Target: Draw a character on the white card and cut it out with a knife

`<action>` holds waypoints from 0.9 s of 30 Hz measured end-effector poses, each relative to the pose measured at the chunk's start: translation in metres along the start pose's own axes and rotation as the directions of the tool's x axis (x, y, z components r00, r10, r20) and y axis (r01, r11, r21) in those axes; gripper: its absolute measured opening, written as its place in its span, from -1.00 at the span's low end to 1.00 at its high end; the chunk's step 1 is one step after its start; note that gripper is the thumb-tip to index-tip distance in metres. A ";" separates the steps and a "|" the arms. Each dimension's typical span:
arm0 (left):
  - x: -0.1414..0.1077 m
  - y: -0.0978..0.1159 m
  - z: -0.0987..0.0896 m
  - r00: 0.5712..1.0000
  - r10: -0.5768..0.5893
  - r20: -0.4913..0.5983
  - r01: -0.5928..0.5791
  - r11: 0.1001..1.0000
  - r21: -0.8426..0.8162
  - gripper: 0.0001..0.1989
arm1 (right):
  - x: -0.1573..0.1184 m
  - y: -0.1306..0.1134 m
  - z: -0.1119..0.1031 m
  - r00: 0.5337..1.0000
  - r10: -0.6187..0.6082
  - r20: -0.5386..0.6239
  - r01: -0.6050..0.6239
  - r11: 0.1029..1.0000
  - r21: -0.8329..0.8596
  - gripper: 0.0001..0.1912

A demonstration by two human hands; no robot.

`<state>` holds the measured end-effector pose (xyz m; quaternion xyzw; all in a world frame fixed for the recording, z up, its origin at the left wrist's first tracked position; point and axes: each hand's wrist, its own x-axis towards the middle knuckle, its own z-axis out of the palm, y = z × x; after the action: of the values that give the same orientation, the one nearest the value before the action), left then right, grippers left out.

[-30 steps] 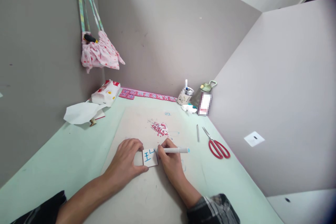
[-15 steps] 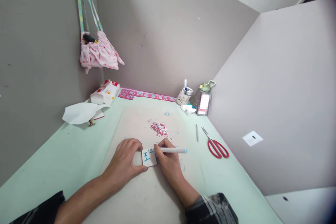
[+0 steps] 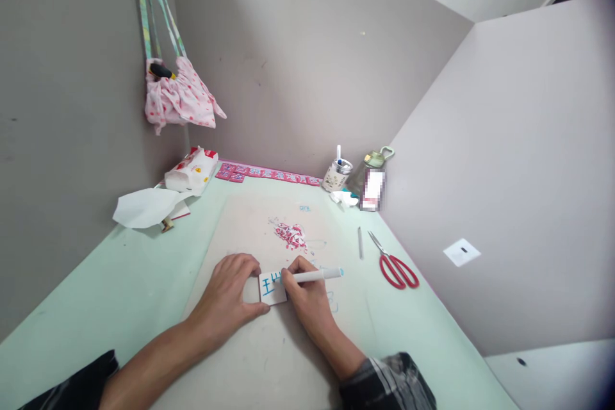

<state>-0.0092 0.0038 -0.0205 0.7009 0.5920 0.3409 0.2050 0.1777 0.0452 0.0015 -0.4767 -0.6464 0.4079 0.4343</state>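
Observation:
A small white square card (image 3: 271,295) with blue marker strokes lies on the pale board in front of me. My left hand (image 3: 231,288) grips its left side, thumb at the lower edge and fingers at the upper left corner. Pinched in my right hand (image 3: 307,291) is a white marker (image 3: 319,275) with a light blue end, its tip over the upper part of the card. The fingers hide the card's right edge in part. Just beyond both hands sits a heap of red and white scraps (image 3: 291,235).
On the right lie red-handled scissors (image 3: 396,269) and a thin silver cutter-like tool (image 3: 360,243). A pen cup (image 3: 337,176), crumpled tissue (image 3: 344,198) and green-lidded bottle (image 3: 372,166) stand behind. Pink cards (image 3: 269,173) line the back edge. A tissue pack (image 3: 193,170) and white paper (image 3: 148,207) are left.
More blue strokes show at the top of the card. The marker in my right hand has shifted slightly and tilts a little more. My left hand stays in place.

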 end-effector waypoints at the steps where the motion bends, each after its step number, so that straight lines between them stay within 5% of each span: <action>1: 0.000 -0.001 0.001 1.000 0.002 -0.005 -0.002 1.000 0.002 -0.63 | -0.001 -0.001 0.000 1.000 0.000 0.009 0.000 1.000 -0.002 -0.72; 13: 0.000 -0.004 0.003 0.999 0.028 -0.034 -0.027 0.999 0.020 -0.66 | 0.002 0.008 0.001 0.996 -0.007 -0.092 0.004 1.000 -0.031 -0.74; 27: -0.002 -0.007 0.007 0.998 0.038 -0.052 -0.037 0.999 0.011 -0.67 | -0.002 0.000 0.000 1.000 -0.019 -0.013 0.019 1.000 -0.021 -0.72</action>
<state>-0.0086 0.0043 -0.0304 0.7037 0.5856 0.3600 0.1796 0.1786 0.0434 0.0009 -0.4777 -0.6522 0.3938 0.4375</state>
